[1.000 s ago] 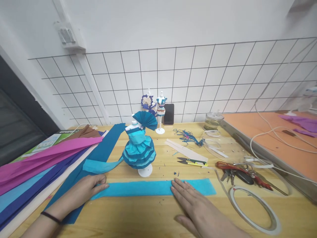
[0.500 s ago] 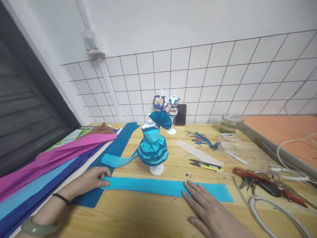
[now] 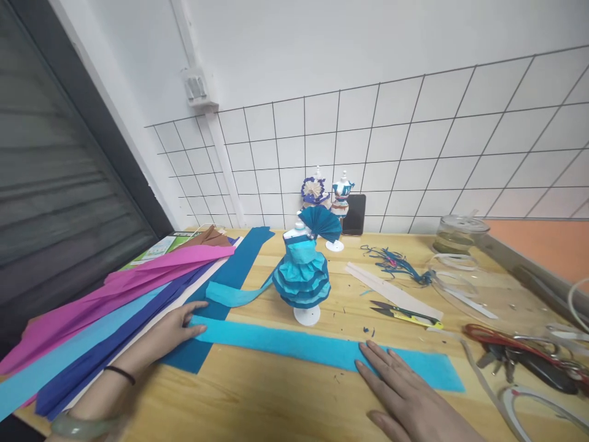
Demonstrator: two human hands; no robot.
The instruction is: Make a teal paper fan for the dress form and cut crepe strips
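A long bright-blue crepe paper strip (image 3: 276, 341) lies flat across the table in front of a small white dress form (image 3: 307, 315). The form wears a ruffled turquoise paper dress (image 3: 301, 270) with a pleated dark-teal fan (image 3: 322, 223) at its shoulder. At the strip's left end, my left hand (image 3: 177, 331) is open, thumb and forefinger apart about the paper's edge. My right hand (image 3: 405, 390) lies flat and open, fingers stretched over the right part of the strip. A shorter turquoise strip (image 3: 234, 298) trails leftward from the dress over a dark-teal sheet (image 3: 248, 258).
Pink, blue and white crepe sheets (image 3: 138, 279) spread at the left. Thread snips (image 3: 405, 313), a pale strip (image 3: 391, 288), teal shreds (image 3: 398, 264), keys (image 3: 501, 362), tape rolls and a glass jar (image 3: 460, 234) lie right. Two dressed forms (image 3: 341, 196) and a phone (image 3: 355, 215) stand behind.
The view has swung a little to the left, so things sit further right. My left thumb and forefinger have spread apart at the strip's end. My right hand stays flat on the strip.
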